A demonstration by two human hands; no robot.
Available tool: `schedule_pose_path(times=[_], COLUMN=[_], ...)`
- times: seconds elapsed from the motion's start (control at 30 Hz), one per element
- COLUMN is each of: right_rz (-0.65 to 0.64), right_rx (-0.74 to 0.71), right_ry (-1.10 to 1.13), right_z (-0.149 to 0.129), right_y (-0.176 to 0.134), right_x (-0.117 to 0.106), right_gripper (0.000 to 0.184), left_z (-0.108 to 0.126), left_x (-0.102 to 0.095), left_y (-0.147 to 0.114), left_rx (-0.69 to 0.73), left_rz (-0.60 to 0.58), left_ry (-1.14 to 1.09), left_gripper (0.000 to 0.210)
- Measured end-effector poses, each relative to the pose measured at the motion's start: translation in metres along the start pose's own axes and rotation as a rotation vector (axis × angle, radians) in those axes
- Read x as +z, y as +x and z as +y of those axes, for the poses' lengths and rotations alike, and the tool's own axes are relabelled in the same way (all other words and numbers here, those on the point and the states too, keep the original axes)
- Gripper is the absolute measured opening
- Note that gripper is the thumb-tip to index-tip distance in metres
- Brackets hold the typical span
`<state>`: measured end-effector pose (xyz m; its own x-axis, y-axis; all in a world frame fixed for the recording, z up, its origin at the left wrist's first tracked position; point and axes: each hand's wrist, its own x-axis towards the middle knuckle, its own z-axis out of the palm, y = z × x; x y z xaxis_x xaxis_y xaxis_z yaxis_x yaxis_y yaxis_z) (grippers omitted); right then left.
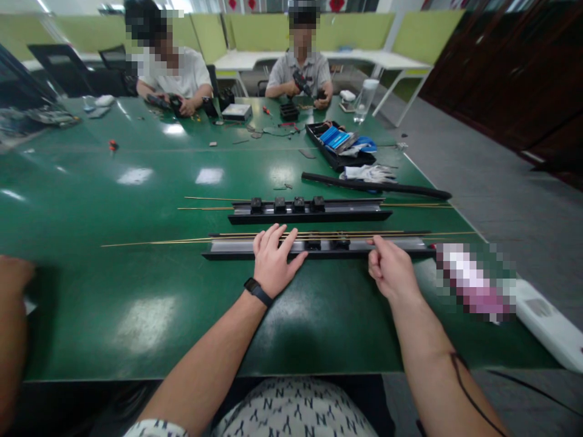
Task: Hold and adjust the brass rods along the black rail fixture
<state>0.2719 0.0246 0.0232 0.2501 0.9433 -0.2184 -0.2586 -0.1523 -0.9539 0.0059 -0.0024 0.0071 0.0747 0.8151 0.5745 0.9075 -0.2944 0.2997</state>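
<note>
On the green table in front of me lies a long black-edged channel (pixel 228 246) with a pale inner floor. Several thin brass-coloured rods (pixel 155 242) run along it and stick out past both ends. Dark blocks (pixel 341 241) sit inside the channel, partly covered by the rods. My left hand (pixel 276 261), wearing a black wristband, rests over the channel and rods with its fingers spread. Near the channel's right part, my right hand (pixel 392 267) has curled fingers, its index finger reaching to the rods. Whatever those fingers may pinch is hidden.
Behind lies a second channel (pixel 310 216) with blocks and rods. Further back are a black tube (pixel 378 186), white gloves (pixel 368 174) and a black tray (pixel 339 161). Two people work across the table, one with a power drill (pixel 302 82). Another person's arm (pixel 13 328) shows at left.
</note>
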Motion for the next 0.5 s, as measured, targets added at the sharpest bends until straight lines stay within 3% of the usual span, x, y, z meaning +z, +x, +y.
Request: schedule_pose_path(times=[0.1,0.33,0.5], right_rz=[-0.099,0.08,-0.063], right_rx=[0.032,0.008,0.039], right_ry=[-0.041,0.029,-0.001], right_z=[0.001,-0.0014,-0.0002], right_y=[-0.0032,0.0006,-0.002], right_x=[0.0032,0.0024,0.0038], right_gripper=[0.035,0.028,0.033], left_z=[0.0,-0.0007,-0.0008], left_x=[-0.0003,0.0016,0.0019], left_y=[0.0002,-0.0003,-0.0004], left_rx=[0.0,0.001,-0.002], left_rz=[-0.002,0.005,0.014], left_ry=[-0.001,-0.005,-0.006], left_gripper=[0.05,0.049,0.049])
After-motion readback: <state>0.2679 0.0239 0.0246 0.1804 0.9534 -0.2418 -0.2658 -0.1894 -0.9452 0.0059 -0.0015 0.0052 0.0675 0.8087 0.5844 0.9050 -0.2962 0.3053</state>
